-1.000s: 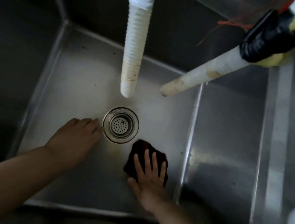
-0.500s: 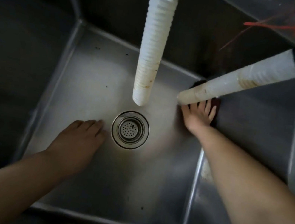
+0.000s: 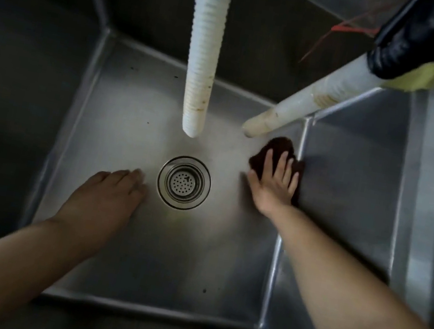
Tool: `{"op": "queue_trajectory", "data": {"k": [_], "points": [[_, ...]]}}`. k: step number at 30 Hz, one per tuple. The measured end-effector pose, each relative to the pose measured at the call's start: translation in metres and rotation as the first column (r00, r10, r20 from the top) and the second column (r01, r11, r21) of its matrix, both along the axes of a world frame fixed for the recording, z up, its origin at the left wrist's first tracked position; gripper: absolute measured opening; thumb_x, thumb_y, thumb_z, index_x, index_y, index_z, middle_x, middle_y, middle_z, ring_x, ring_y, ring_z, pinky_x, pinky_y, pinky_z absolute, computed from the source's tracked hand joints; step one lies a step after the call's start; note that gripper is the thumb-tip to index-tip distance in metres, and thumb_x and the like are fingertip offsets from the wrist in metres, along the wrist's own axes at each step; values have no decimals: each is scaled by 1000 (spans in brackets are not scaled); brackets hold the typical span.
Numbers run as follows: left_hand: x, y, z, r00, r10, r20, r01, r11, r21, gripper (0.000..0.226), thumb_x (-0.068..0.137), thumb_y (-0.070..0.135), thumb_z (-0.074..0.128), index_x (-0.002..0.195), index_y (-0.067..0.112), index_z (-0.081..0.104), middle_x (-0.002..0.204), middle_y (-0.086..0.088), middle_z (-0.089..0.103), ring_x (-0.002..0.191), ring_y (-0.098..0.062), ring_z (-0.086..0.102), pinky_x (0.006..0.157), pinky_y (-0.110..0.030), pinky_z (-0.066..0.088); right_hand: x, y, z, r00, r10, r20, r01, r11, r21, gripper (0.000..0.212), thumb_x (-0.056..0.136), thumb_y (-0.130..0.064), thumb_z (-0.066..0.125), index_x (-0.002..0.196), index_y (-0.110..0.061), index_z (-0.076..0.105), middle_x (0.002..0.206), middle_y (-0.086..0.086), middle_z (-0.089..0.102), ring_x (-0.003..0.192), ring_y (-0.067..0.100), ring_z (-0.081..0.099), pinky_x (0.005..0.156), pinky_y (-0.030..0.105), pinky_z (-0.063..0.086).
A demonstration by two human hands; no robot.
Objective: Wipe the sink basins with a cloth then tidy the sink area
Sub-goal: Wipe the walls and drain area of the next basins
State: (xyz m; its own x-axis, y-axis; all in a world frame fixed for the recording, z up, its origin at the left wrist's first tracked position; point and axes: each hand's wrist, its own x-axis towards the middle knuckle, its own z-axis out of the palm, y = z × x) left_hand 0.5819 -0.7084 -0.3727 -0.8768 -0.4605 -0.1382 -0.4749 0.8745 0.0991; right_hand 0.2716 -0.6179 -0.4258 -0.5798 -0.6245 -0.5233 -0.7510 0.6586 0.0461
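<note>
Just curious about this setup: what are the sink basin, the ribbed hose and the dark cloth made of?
Sink basin: likely stainless steel, brushed grey with soft reflections. Ribbed hose: looks like white corrugated plastic, stained brownish near its end. Dark cloth: soft fabric, bunching under the right hand; fibre unclear.

Steel sink basin (image 3: 119, 118), drain strainer (image 3: 184, 182), dark cloth (image 3: 275, 153) on floor
</note>
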Motion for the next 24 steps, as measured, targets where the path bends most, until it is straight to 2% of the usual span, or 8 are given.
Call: {"op": "queue_trajectory", "data": {"k": [4,9,14,16,18,20,22,24], "points": [[4,1,8,1000,14,27,-15,1000,12,66,29,11,88,92,5,74,103,-22,69,83,-35,70,66,-43,56,45,61,8,1000,12,28,-14,996,89,80,89,-68,13,148,-23,-15,154,13,-23,142,28,-22,111,41,-19],[13,3,21,1000,-7,31,6,1000,30,63,27,8,86,88,5,74,102,-24,69,82,-37,70,64,-45,56,96,124,18,991,15,137,-42,980,194,130,34,-83,-39,144,-16,-23,143,12,-37,135,31,-33,88,34,-41],[22,0,35,999,-17,36,16,999,29,63,20,12,89,81,5,75,96,-22,71,76,-36,71,56,-44,56,109,158,28,983,42,181,-95,952,291,111,53,-78,-18,142,-11,-24,135,10,-40,132,23,-33,82,29,-44],[24,0,39,1000,-19,24,18,999,32,65,18,14,90,80,5,75,95,-22,71,74,-35,71,55,-44,56,103,157,34,989,109,101,-129,967,219,89,72,-57,4,147,-8,-7,146,16,-20,144,32,-3,100,29,-32],[26,-1,38,1000,-25,11,25,999,29,64,18,14,89,79,5,75,95,-22,71,74,-36,71,55,-44,56,92,151,30,990,141,-1,-141,990,27,68,81,-30,36,145,-9,30,149,20,20,134,38,36,114,32,-2],[26,-3,36,999,-37,-17,37,999,13,57,25,13,86,80,4,74,96,-24,70,76,-37,71,56,-45,56,71,131,23,990,136,-42,-140,980,-139,64,73,-2,49,136,-11,48,143,24,39,126,42,45,113,40,22],[25,-5,32,998,-33,-48,33,999,9,50,34,15,81,82,4,74,96,-24,70,76,-37,71,56,-45,55,49,96,26,983,160,-92,-174,971,-163,67,63,6,48,127,-11,58,134,25,50,115,45,54,98,48,42],[23,-7,25,999,-15,-42,15,1000,3,57,27,15,86,82,5,74,97,-23,70,77,-36,71,56,-44,56,28,59,32,969,191,-156,-204,976,-72,60,73,5,49,129,-15,54,139,19,46,116,41,50,95,45,42]]}}
